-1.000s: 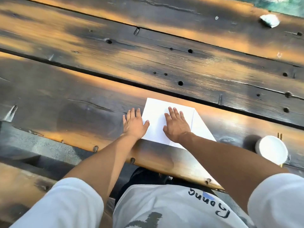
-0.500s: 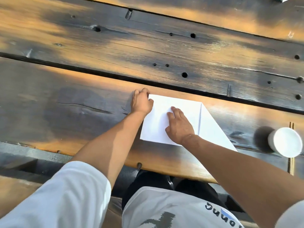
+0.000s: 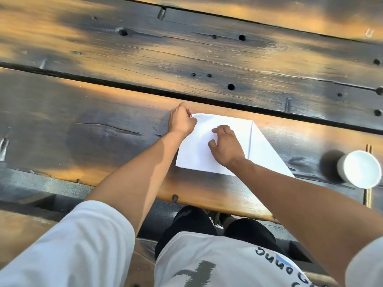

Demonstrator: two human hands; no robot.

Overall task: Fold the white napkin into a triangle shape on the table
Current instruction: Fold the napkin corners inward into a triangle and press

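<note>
While the person leans over the scene, these things lie from left to right:

Table (image 3: 87,129): dark, weathered wooden planks with orange patches, nail holes and a long gap running across between two boards.

Left sleeve (image 3: 68,249): white, short, at the bottom left, with the bare forearm reaching up and to the right.

Left hand (image 3: 180,121): at the far left corner of the napkin, fingers curled, pinching that corner so that it lifts slightly off the wood.

White napkin (image 3: 199,146): lies flat on the near plank, close to the table's front edge; a squarish panel on the left, a crease running down its right side, and a triangular flap beyond the crease pointing toward the lower right.

Right hand (image 3: 227,147): rests on the squarish panel, just left of the crease; fingers bent, tips pressing down on the napkin, holding nothing.

White cup (image 3: 360,169): stands on the table well to the right of the napkin, apart from it, casting a dark shadow to its left.
</note>
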